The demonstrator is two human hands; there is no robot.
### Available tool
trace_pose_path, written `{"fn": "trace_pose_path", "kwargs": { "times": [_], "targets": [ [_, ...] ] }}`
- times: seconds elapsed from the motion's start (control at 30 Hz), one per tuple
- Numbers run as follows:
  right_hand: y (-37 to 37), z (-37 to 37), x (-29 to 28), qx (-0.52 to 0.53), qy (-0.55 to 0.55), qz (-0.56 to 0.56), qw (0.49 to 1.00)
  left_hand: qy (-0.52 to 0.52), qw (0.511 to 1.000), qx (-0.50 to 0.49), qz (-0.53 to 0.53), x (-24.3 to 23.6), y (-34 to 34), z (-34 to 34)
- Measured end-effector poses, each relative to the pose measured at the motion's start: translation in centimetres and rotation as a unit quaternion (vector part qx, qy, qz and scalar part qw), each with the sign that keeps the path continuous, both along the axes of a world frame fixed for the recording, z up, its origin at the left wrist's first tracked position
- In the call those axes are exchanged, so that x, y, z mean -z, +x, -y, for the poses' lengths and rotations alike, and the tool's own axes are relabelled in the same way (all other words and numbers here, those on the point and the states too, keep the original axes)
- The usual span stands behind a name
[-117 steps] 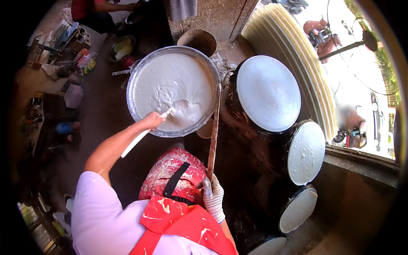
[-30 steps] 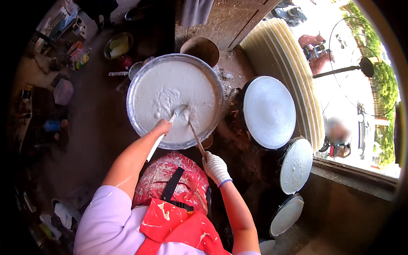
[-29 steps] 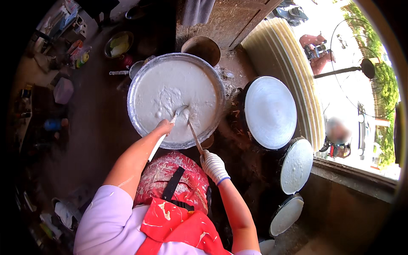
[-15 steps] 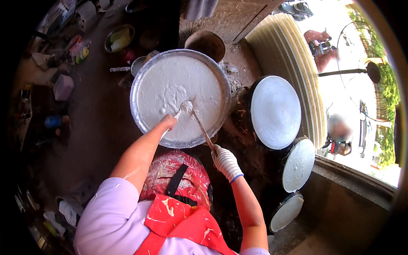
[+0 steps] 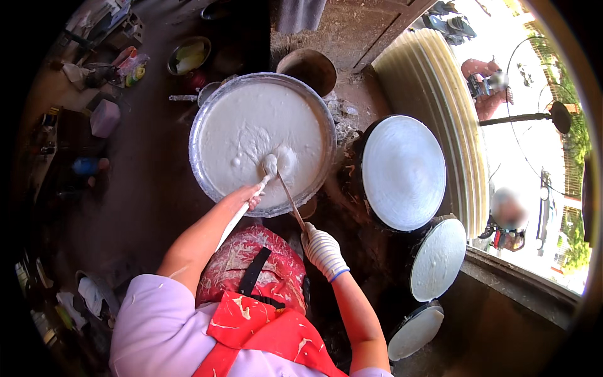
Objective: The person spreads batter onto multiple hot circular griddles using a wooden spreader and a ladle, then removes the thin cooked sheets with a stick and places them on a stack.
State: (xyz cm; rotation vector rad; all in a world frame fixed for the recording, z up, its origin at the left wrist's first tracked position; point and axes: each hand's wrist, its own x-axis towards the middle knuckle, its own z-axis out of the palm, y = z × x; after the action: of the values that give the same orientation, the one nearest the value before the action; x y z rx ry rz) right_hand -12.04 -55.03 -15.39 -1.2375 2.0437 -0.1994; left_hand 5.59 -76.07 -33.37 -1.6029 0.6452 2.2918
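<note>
A wide metal basin [image 5: 197, 141] holds thick white batter [image 5: 245, 110]. My bare left hand [image 5: 246, 197] is closed around the pale handle of a batter-coated ladle [image 5: 270, 164], whose bowl is over the near-middle of the batter. In my right hand [image 5: 323, 249], in a striped glove, is a thin wooden stick [image 5: 291, 200]. The stick slants over the basin's near rim, and its far end meets the batter close beside the ladle. A rounded white lump [image 5: 286, 158] of batter shows just right of the ladle.
To my right stand several round griddles, the largest [image 5: 404, 173] covered with a white layer, smaller ones [image 5: 438, 259] nearer me. Behind them curves a ribbed pale panel [image 5: 433, 107]. An empty-looking brown pot [image 5: 308, 70] sits beyond the basin, a small pan [image 5: 207, 94] at its left.
The ladle has come toward me, and its coated bowl now shows above the batter. My right hand has shifted slightly left and nearer me with the stick.
</note>
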Motion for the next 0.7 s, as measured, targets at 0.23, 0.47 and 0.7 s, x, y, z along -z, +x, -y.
{"fn": "trace_pose_path", "kwargs": {
  "times": [0.23, 0.47, 0.7],
  "targets": [
    [-1.4, -3.6, -7.2, -0.043, -0.024, 0.026, 0.998, 0.018, 0.988, -0.127, -0.080, -17.7, 2.3, -1.5],
    [-1.3, -5.1, -10.4, -0.041, -0.230, 0.115, 0.966, -0.050, 0.977, -0.177, -0.104, -34.3, 4.3, -2.9],
    [-2.6, -7.4, -14.9, 0.064, -0.346, 0.133, 0.927, -0.279, 0.936, -0.079, -0.199, -41.4, 0.9, -4.7]
  ]
}}
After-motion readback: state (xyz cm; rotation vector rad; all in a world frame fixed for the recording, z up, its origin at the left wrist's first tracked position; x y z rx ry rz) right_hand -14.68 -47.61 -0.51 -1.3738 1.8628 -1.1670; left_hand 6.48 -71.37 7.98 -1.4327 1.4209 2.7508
